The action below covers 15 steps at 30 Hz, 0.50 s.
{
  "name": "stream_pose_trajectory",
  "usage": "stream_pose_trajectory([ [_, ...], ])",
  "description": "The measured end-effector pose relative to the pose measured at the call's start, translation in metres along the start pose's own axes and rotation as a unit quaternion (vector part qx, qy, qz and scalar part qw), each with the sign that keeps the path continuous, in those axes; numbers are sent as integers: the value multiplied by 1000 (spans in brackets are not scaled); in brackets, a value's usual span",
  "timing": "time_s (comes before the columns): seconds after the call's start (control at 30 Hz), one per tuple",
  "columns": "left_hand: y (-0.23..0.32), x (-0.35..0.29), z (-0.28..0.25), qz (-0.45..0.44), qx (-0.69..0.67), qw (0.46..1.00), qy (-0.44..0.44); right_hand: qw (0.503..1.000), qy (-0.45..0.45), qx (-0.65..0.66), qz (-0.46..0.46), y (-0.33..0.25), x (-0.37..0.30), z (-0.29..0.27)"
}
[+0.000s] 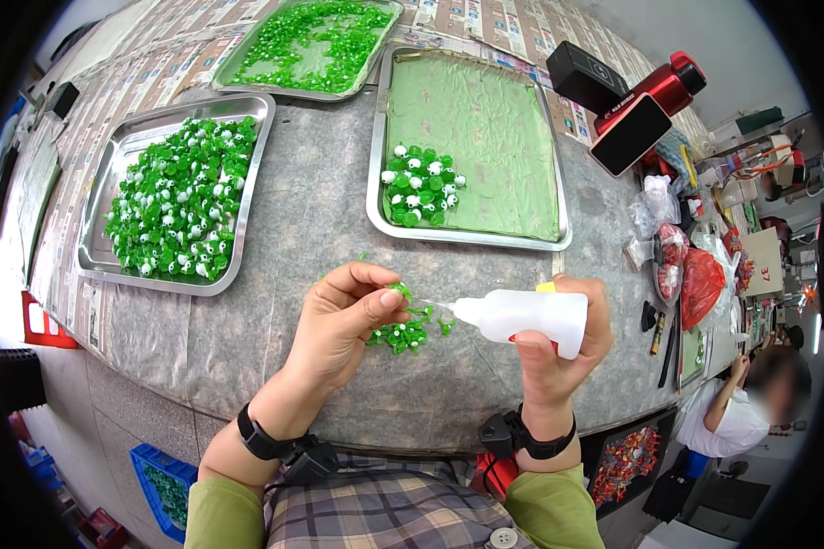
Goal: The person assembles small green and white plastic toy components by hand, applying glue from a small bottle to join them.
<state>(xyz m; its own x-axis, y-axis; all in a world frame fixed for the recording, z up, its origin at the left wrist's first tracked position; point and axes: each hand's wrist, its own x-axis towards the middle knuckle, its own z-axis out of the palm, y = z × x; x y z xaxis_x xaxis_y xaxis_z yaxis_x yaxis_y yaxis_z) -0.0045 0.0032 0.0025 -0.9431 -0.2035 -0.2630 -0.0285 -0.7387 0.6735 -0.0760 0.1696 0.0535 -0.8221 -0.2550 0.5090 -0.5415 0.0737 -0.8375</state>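
Between thumb and forefinger, my left hand (332, 322) pinches a small green plastic piece (401, 290). My right hand (566, 352) is wrapped round a white squeeze glue bottle (531, 314), tipped on its side. Its thin needle tip (435, 303) points left and sits close to the green piece; whether they touch is too small to tell. Below the fingertips lies a loose pile of small green pieces (403, 340), partly hidden by my left hand. Beyond, a metal tray (471, 237) lined with green film holds a cluster of green-and-white pieces (419, 186) in its near left corner.
A metal tray (168, 284) heaped with green-and-white pieces stands at left. Another tray (293, 91) of green pieces is at the back. A phone (630, 134) leans by a red bottle (673, 87) and black box (586, 78). Bags (702, 284) crowd the right; a person (732, 416) sits beyond.
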Motion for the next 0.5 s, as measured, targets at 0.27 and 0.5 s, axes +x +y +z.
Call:
stream_pose_trajectory([
  [0.27,-1,1,-1,-8,-1,1000,-2,989,104,81,64,2,7,-19],
  [0.5,-1,1,0,-2,-13,1000,11,971,33,42,233,49,26,-87],
])
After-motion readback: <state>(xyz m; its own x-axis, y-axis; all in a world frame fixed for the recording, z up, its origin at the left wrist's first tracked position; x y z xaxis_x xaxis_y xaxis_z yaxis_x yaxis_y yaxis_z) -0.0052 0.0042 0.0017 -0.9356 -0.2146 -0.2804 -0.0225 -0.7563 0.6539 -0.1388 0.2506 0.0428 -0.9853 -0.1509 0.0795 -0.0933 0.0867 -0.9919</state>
